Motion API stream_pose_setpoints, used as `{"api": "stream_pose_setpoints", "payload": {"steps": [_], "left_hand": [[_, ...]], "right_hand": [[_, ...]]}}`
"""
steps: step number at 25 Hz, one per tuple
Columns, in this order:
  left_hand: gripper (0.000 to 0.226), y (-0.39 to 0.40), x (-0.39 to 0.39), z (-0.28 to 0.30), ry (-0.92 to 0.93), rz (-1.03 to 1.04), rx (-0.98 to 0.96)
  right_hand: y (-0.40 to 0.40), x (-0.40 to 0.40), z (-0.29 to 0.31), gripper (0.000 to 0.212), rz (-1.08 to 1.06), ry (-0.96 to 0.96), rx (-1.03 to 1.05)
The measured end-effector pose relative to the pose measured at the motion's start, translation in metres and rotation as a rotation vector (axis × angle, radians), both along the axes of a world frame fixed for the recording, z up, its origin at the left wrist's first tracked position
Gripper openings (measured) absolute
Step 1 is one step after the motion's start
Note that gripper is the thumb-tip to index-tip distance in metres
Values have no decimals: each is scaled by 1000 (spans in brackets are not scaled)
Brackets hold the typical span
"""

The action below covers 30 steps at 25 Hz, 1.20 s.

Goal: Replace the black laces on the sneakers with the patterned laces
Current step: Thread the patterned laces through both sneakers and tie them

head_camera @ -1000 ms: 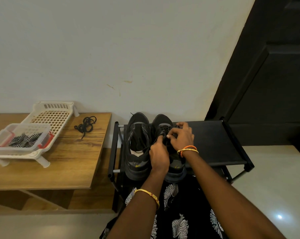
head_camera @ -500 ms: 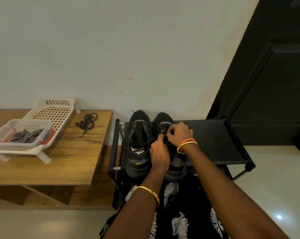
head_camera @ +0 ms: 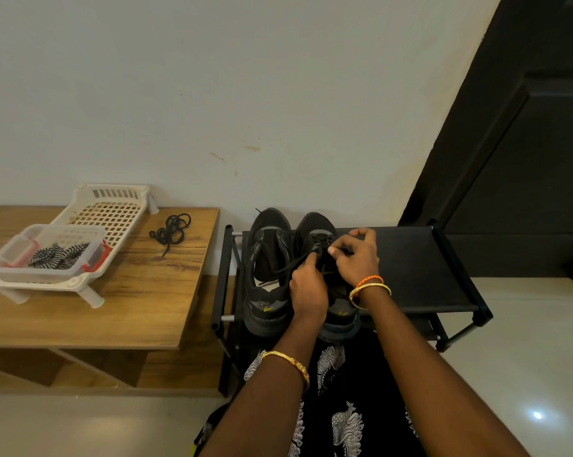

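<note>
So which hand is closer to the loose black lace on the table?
Left. The left hand sits on the table side of the sneakers, nearer the loose black lace; the right hand is farther off.

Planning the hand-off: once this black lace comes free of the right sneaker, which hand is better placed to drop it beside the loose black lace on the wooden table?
Probably the left hand: it already pinches the lace being pulled out and is nearer the wooden table and the loose black lace. The right hand works at the right sneaker, farther off.

place: home entryway | cues: shoe rack (head_camera: 410, 258), dark door (head_camera: 525, 159), tiled floor (head_camera: 525, 324), wooden side table (head_camera: 130, 291)
</note>
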<state>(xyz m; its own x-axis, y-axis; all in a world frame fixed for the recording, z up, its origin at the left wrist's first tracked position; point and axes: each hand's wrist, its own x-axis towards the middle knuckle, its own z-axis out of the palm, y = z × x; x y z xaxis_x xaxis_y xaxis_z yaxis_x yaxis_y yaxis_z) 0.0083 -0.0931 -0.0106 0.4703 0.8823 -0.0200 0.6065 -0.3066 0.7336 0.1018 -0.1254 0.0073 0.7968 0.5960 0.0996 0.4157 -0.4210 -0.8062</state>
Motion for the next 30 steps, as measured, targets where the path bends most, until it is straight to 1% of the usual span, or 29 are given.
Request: {"api": "stream_pose_setpoints", "payload": {"steps": [3, 4, 5, 6, 7, 8, 9, 11, 12, 13, 14, 15, 17, 21, 23, 25, 28, 29, 30], "left_hand": [[39, 1, 1, -2, -16, 6, 5], [39, 1, 1, -3, -24, 4, 9], [39, 1, 1, -3, -32, -1, 14], [39, 1, 1, -3, -36, -4, 16], [40, 1, 1, -3, -36, -4, 16], [41, 1, 0, -3, -32, -2, 13], [41, 2, 1, -3, -30, -1, 11], [40, 2, 1, -5, -40, -7, 10], [39, 1, 1, -6, -51, -12, 10], [38, 1, 1, -6, -58, -16, 14], [37, 1, 0, -5, -59, -14, 17], [36, 1, 0, -5, -57, -12, 19], [35, 2, 0, -6, -60, -13, 14], [36, 1, 0, -5, -48, -14, 21], [35, 2, 0, -4, -42, -13, 21], [36, 2, 1, -5, -40, -14, 20], [37, 2, 0, -3, -25, -5, 17], [36, 2, 0, -3, -18, -6, 18], [34, 3, 1, -3, -7, -12, 21]], "right_hand": [[-6, 0, 17, 17, -55, 334, 462], [-8, 0, 24, 16, -53, 401, 575], [-9, -1, 29, 15, -48, 434, 633], [-8, -1, 31, 14, -45, 440, 632], [-6, -1, 30, 13, -50, 406, 562], [-4, 1, 27, 13, -51, 303, 407], [-1, 3, 21, 13, -26, 149, 190], [5, 4, 13, 16, 128, -180, -247], [8, 2, 12, 19, 203, -303, -414], [10, 1, 13, 22, 244, -384, -522], [12, -1, 14, 23, 255, -416, -576], [13, -1, 15, 23, 244, -406, -579], [11, -2, 13, 19, 206, -343, -500], [-8, -5, 8, 6, 116, -300, -311], [-18, -5, 11, 10, 66, -211, -171], [-24, -2, 20, 21, -8, -32, 24], [-19, -1, 31, 30, -63, 455, 377], [-15, -3, 29, 29, -94, 540, 418], [-11, -4, 26, 26, -125, 522, 385]]}}
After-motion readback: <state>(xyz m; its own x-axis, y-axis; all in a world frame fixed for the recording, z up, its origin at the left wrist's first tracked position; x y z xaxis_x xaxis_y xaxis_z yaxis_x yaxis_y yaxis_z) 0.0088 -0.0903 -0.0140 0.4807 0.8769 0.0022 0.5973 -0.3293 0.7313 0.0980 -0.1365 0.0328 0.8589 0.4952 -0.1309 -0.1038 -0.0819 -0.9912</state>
